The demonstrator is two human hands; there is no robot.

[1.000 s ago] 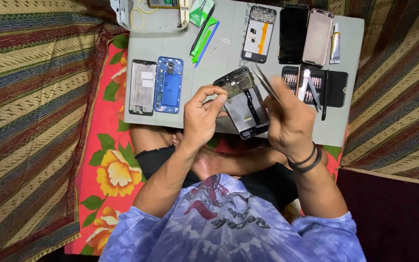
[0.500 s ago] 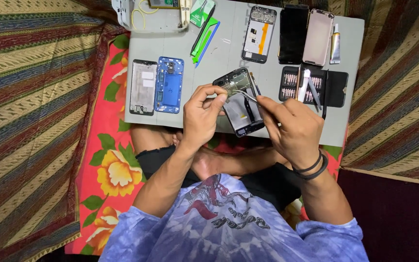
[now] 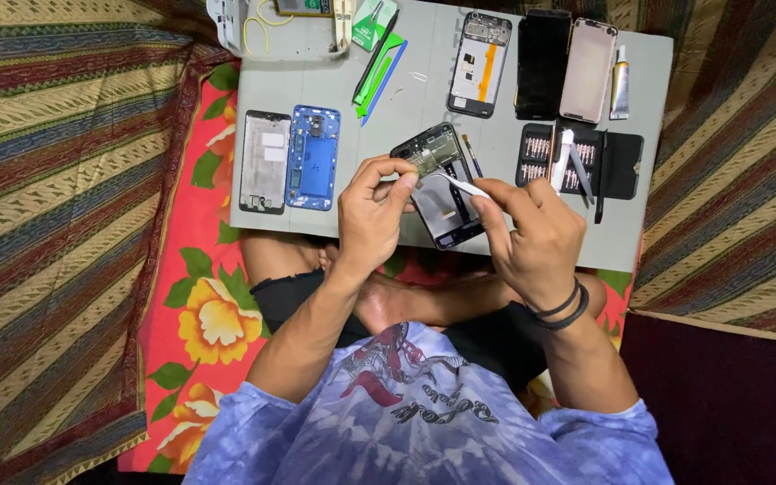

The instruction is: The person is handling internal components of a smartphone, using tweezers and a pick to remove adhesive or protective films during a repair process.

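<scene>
Left hand [image 3: 372, 214] pinching the near-left edge of an opened black phone [image 3: 440, 184], fingers curled shut on its frame, holding it tilted just above the grey tabletop [image 3: 388, 117]. Right hand [image 3: 532, 235] closed around pale tweezers [image 3: 462, 185], tip resting inside the phone's upper half near the circuit board. Black bands on the right wrist.

Phone at middle of tabletop, near front edge, between both hands.

Left of it: grey phone frame [image 3: 265, 162] lying flat, blue phone frame [image 3: 313, 157] just beside, touching or nearly so. Far edge: white tray [image 3: 276, 40] with yellow wire, green pry tools [image 3: 377, 54], another open phone with orange ribbon [image 3: 480, 65], black screen panel [image 3: 542, 65], pinkish back cover [image 3: 587, 70], small glue tube [image 3: 620, 85] at far right. Black screwdriver bit case [image 3: 586, 162] right of the held phone, white and grey tools laid across it.

Tabletop resting over crossed legs, red floral cloth [image 3: 195, 305] and striped fabric [image 3: 56, 180] beneath.
</scene>
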